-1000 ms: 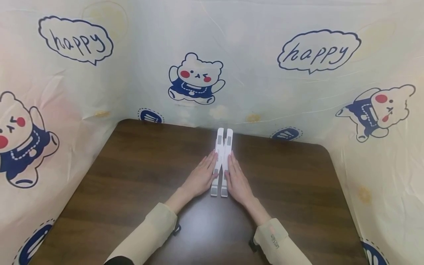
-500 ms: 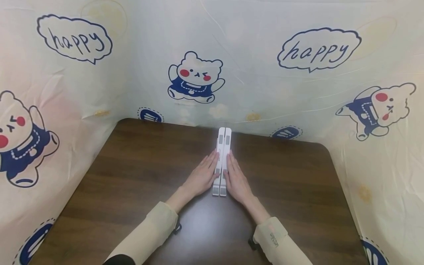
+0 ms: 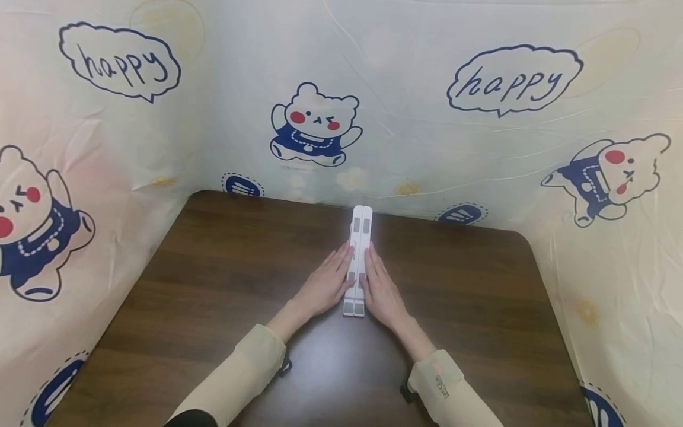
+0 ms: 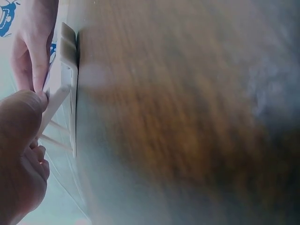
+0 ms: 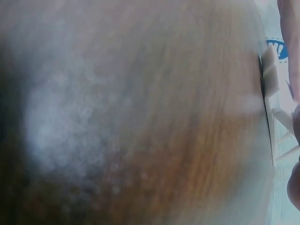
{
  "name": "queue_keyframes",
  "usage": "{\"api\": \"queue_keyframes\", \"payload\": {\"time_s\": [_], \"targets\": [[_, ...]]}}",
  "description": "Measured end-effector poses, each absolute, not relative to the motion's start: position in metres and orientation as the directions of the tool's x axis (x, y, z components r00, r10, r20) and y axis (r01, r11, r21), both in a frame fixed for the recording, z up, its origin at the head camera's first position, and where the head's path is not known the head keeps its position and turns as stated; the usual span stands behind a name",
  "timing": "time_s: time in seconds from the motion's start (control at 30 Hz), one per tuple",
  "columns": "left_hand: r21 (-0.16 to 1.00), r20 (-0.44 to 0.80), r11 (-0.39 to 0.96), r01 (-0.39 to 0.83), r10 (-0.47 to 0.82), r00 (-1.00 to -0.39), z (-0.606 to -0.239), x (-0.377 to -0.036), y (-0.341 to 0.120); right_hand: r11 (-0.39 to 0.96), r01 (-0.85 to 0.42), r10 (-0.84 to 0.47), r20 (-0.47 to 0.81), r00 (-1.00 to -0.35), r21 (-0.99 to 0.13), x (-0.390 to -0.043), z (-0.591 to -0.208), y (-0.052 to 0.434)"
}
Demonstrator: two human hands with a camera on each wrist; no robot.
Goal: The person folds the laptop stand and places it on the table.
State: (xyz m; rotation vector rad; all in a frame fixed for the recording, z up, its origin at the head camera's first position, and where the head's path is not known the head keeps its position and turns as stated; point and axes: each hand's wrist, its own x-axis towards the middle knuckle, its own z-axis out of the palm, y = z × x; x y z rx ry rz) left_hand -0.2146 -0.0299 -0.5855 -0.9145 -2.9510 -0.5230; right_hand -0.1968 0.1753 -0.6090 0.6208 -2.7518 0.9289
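Note:
A white folding laptop stand (image 3: 360, 290) with grey pads stands on the table, its two long bars side by side and touching. My left hand (image 3: 322, 286) presses against its left side with fingers straight, thumb lying toward the top. On the opposite side my right hand (image 3: 385, 295) presses flat, fingers pointing forward along the bar. In the left wrist view the stand (image 4: 69, 51) shows its slanted support legs, with the left thumb (image 4: 23, 112) near the right hand's fingers. The right wrist view catches only part of the stand (image 5: 271, 75) and the edge of the hand.
The dark brown wooden table (image 3: 213, 261) spreads out around the stand. A pale curtain (image 3: 405, 118) printed with bears and "happy" bubbles hangs behind and at both sides. The stand's far end lies near the table's back edge.
The two bars of the laptop stand have come together, closing the gap between them. Both hands have moved slightly inward with them.

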Motion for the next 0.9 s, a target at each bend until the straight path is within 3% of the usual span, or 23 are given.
{"api": "queue_keyframes", "payload": {"time_s": [0.43, 0.9], "targets": [[0.339, 0.089, 0.773, 0.536, 0.541, -0.836, -0.581, -0.214, -0.035, 0.718, -0.464, -0.338, 0.323, -0.884, -0.520, -0.193, -0.609, 0.176], [0.332, 0.088, 0.774, 0.540, 0.544, -0.834, -0.585, -0.216, -0.036, 0.792, -0.402, -0.355, 0.189, -0.915, -0.460, -0.180, -0.598, 0.176]]}}
